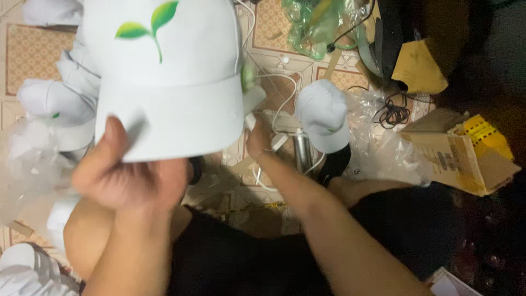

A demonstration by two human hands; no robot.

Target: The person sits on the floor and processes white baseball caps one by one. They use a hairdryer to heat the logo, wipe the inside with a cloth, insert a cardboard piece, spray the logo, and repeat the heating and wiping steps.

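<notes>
Head view: a white cap [164, 82] with a green leaf print, brim toward me, pinched by my left hand [129, 175] for inspection. Beside the cap, my right hand [257, 140] reaches out; grip unclear.

Patterned tan floor tiles [33, 60] under scattered clutter, torn cardboard box [466, 161] and crumpled clear plastic [383, 145], dim light.

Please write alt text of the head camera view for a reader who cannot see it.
The left hand holds up a white fabric cap with a green leaf print by its brim, while the right hand reaches behind the cap's edge. Around them on the patterned tile floor lie more white caps, clear plastic bags and a brown cardboard box.
</notes>
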